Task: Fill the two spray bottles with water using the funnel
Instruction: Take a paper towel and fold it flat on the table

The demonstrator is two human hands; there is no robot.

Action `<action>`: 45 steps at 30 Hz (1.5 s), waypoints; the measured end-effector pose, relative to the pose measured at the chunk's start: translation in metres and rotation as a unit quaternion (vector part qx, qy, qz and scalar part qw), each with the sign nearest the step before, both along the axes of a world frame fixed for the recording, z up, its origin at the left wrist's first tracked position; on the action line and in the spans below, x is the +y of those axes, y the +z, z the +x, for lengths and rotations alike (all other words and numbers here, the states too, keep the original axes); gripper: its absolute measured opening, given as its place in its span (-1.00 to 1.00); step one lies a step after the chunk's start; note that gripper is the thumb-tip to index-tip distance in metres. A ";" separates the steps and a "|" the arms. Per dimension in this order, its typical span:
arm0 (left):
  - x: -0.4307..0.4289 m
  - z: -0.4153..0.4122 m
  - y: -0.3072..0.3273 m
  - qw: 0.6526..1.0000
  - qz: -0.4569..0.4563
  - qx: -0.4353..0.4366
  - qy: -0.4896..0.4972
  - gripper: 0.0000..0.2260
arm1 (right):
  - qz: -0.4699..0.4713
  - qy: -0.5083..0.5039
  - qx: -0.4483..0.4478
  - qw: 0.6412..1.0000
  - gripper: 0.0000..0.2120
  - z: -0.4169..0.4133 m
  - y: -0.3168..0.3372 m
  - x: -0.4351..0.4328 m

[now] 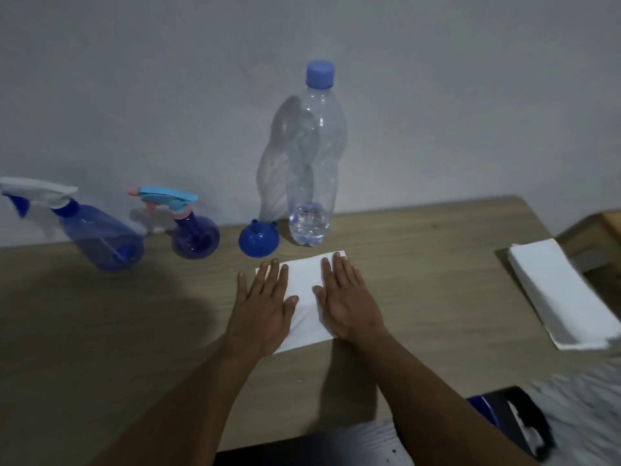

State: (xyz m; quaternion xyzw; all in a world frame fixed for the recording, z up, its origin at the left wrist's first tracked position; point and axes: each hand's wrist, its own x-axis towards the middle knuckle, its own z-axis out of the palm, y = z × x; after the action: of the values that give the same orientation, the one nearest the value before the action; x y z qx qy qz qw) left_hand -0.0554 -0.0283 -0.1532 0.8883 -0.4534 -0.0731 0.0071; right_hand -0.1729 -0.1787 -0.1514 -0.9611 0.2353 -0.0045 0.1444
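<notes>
The blue funnel [258, 238] sits upside down near the back edge of the tabletop [437, 264], with the small round spray bottle [195, 235] and the bigger blue spray bottle [100, 237] in a row toward the left edge. The tall water bottle [314, 153] stands just beside the funnel, its blue cap on and only a little water at the bottom. The left hand [263, 306] and right hand [347, 299] lie flat, fingers spread, on a white paper napkin [307, 280] in the middle, and a napkin stack [561, 297] lies by the right edge.

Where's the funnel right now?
The blue funnel sits mouth-down at the table's back, between the small spray bottle and the water bottle.
</notes>
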 end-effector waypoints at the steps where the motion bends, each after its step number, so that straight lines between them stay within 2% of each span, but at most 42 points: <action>1: -0.009 -0.007 -0.001 1.000 0.000 0.002 -0.002 -0.38 | -0.005 0.007 0.006 1.000 -0.28 -0.007 0.000 -0.010; 6: -0.042 -0.034 -0.001 1.000 0.001 0.013 -0.009 -0.39 | -0.008 -0.001 0.031 0.999 -0.29 -0.034 0.001 -0.036; 11: -0.046 -0.047 -0.004 1.000 0.008 0.004 -0.029 -0.41 | -0.052 -0.033 0.062 0.996 -0.34 -0.047 -0.003 -0.035; 15: -0.034 -0.050 -0.003 0.998 0.019 -0.002 -0.055 -0.41 | -0.034 0.015 0.033 0.999 -0.39 -0.050 -0.010 -0.024; 17: -0.021 -0.053 -0.001 0.998 0.018 0.004 -0.063 -0.41 | -0.012 0.025 0.027 0.999 -0.37 -0.059 -0.010 -0.012; 24: 0.055 -0.042 0.006 0.994 0.029 0.006 -0.107 -0.41 | 0.003 -0.072 0.022 0.997 -0.42 -0.062 -0.006 0.091; 28: 0.103 -0.009 0.008 0.991 0.020 0.007 -0.135 -0.41 | -0.010 -0.097 0.040 0.994 -0.37 -0.036 -0.008 0.147; 32: 0.146 0.033 0.007 0.992 0.017 0.007 -0.122 -0.41 | -0.019 -0.088 0.024 0.996 -0.38 0.009 -0.007 0.188; 45: 0.301 0.159 0.003 0.999 0.046 -0.018 -0.009 -0.34 | -0.027 0.048 0.011 0.998 -0.34 0.161 -0.012 0.309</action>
State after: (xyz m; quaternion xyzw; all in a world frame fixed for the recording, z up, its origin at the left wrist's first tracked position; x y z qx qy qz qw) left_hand 0.1035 0.2723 -0.1505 0.8847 -0.4577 -0.0778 -0.0425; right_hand -0.0116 0.1305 -0.1635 -0.9749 0.1898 0.0065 0.1160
